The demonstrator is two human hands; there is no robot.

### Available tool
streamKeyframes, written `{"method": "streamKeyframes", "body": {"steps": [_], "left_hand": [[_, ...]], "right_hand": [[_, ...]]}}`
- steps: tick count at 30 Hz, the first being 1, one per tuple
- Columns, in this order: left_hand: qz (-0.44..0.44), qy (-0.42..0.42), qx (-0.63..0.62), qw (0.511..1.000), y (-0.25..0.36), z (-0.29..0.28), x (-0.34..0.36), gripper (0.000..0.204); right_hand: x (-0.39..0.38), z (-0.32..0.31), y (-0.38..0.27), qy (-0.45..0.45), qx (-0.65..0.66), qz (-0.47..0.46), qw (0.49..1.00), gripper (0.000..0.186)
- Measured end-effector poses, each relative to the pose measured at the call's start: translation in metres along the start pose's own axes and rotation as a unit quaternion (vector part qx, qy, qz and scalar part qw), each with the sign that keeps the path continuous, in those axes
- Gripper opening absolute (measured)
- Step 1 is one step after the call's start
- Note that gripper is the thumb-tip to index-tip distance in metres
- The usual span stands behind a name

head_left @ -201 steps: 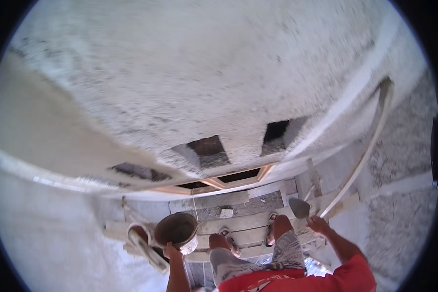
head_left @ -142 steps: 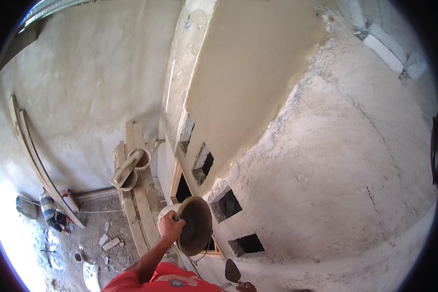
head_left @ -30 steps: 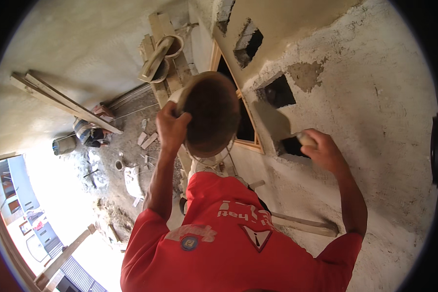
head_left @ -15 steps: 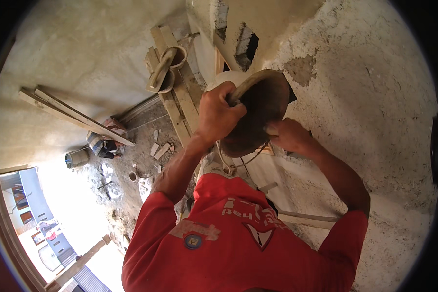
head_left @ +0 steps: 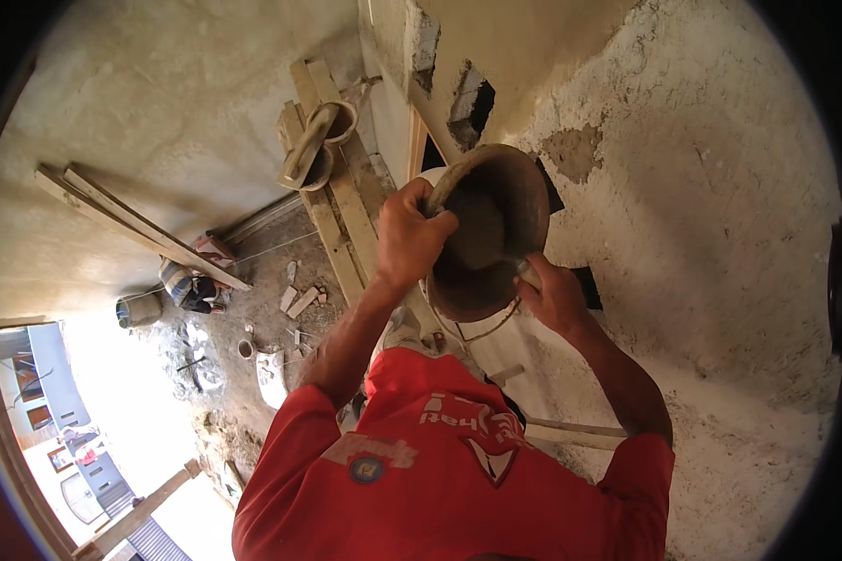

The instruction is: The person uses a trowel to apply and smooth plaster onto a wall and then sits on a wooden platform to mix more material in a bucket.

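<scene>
My left hand (head_left: 412,234) grips the rim of a round, mortar-stained bucket (head_left: 482,173), which is tipped so its dark inside faces me. My right hand (head_left: 552,299) is closed on the wooden handle of a trowel (head_left: 529,274), at the bucket's lower right; the blade is hidden inside the bucket. Behind the bucket is a rough rendered wall (head_left: 683,215) with square holes, a smooth tan coat higher up and a small mortar patch (head_left: 571,150).
Planks (head_left: 351,243) bear two containers (head_left: 341,122) and a long wooden tool. Long boards (head_left: 112,215) lean on the left wall. Below lie rubble (head_left: 304,301), a striped bundle (head_left: 182,280) and a barrel (head_left: 138,309), near a bright doorway. A timber-framed opening (head_left: 417,150) sits in the wall.
The mortar patch has appeared on the wall since the earlier views. My right hand has moved left from a wall hole into the bucket with the trowel; the bucket has shifted right.
</scene>
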State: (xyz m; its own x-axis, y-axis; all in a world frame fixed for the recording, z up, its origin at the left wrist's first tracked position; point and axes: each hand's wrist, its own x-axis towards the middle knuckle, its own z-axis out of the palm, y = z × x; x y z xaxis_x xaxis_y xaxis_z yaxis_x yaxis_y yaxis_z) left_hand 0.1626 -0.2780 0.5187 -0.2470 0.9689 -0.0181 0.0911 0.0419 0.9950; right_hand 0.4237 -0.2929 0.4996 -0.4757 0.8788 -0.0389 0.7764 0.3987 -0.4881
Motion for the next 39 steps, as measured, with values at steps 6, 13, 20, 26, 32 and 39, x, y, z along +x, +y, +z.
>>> {"method": "streamKeyframes", "body": {"steps": [6,13,20,26,32,39], "left_hand": [[-0.009,0.018,-0.038,0.999,0.004,0.004,0.003,0.010],[-0.008,0.075,-0.097,0.992,-0.013,-0.011,0.007,0.009],[0.009,0.155,-0.111,0.982,-0.046,-0.045,0.006,0.010],[-0.014,0.214,-0.078,0.974,-0.060,-0.076,-0.005,0.012],[-0.033,0.214,-0.015,0.976,-0.060,-0.074,-0.003,0.009],[-0.056,0.160,-0.038,0.985,-0.066,-0.050,-0.010,0.012]], "right_hand": [[0.002,-0.008,0.013,0.002,-0.017,0.022,1.000,0.037],[0.009,-0.051,-0.011,-0.073,-0.030,0.057,0.995,0.036],[0.020,-0.128,-0.076,-0.127,0.105,0.039,0.986,0.036],[0.021,-0.173,-0.074,-0.183,0.222,-0.015,0.958,0.041],[0.052,-0.211,0.037,0.114,-0.018,0.268,0.956,0.042],[0.002,-0.225,-0.011,0.095,0.029,0.270,0.958,0.046]]}}
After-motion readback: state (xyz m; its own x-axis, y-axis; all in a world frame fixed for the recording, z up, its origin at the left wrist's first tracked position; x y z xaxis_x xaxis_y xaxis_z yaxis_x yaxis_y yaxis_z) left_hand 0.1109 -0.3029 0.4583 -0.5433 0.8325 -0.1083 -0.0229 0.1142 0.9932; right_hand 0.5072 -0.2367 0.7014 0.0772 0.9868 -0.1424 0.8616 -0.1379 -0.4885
